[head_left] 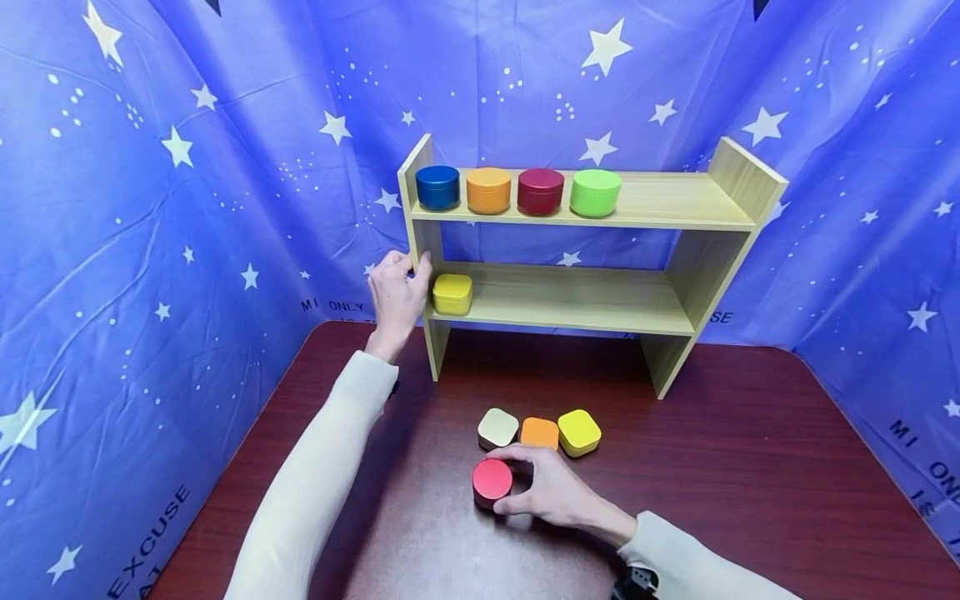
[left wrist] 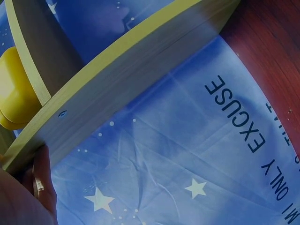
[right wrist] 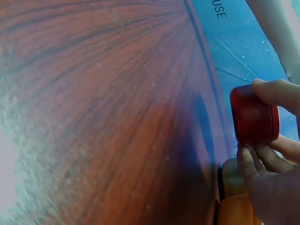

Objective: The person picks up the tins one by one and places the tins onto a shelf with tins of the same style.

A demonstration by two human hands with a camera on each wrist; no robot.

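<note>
My left hand [head_left: 399, 292] grips the left side panel of a two-tier wooden shelf [head_left: 570, 292], fingers on its outer face in the left wrist view. Just inside that panel, a yellow square tin [head_left: 453, 295] sits on the lower board. Over the table, my right hand [head_left: 551, 487] holds a red round tin [head_left: 492, 480] between thumb and fingers; the right wrist view shows the tin [right wrist: 254, 115] from its side. Right behind that hand stand a cream square tin [head_left: 498, 428], an orange square tin [head_left: 539, 433] and a yellow square tin [head_left: 579, 432] in a row.
On the upper board, from left to right, stand a blue round tin [head_left: 438, 187], an orange one [head_left: 488, 191], a dark red one [head_left: 540, 192] and a light green one [head_left: 596, 193]. A blue star-printed curtain [head_left: 247, 167] surrounds the dark red-brown table [head_left: 750, 467] at the back and sides.
</note>
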